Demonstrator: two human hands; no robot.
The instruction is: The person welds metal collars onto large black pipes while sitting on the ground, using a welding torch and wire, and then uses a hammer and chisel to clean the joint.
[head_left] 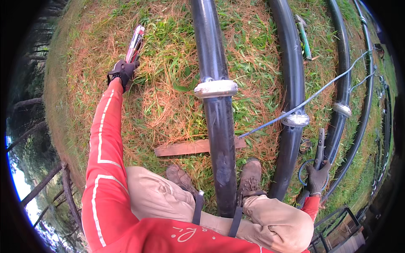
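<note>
My left hand, in a dark glove, reaches far out to the left. It is closed around one end of a long red-and-white tool, whose exact kind I cannot make out. At the lower right, my gloved right hand grips a grey metal tool with a long handle; its other end is hidden by the hand. A loop of blue cord shows beside that hand. Between my boots runs a black pipe with a silver coupling around it. A reddish wooden board lies crosswise under this pipe.
Further black pipes with silver couplings run alongside to the right. A blue-grey rope slants across them. A green-handled hammer lies on the grass between two pipes. Trees stand at the left; a dark metal frame is at the lower right.
</note>
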